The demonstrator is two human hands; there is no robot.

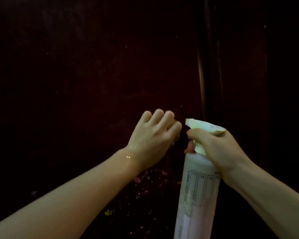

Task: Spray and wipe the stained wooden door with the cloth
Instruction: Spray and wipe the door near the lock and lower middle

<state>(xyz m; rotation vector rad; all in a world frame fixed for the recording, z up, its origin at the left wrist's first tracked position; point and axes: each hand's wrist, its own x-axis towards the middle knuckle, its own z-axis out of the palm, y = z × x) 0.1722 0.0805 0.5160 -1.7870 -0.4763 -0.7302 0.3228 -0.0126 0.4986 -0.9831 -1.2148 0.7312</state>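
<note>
Dim light. Dark reddish-brown wooden door [102, 66] fills the view, surface smooth with faint pale specks; a vertical groove or panel edge runs down right of centre. Low on the door, small pinkish and yellow flecks, rough-looking.

Right hand [219, 149] wrapped around the neck of a white plastic spray bottle [199, 187], forefinger across the trigger; nozzle points at the door. Bottle body cylindrical, printed with numbered boxes.

Left hand [154, 137] curled, knuckles up, against the door just left of the nozzle; a scrap of yellowish cloth [175, 138] shows under the fingers, mostly hidden. Wrist glistens wet.
</note>
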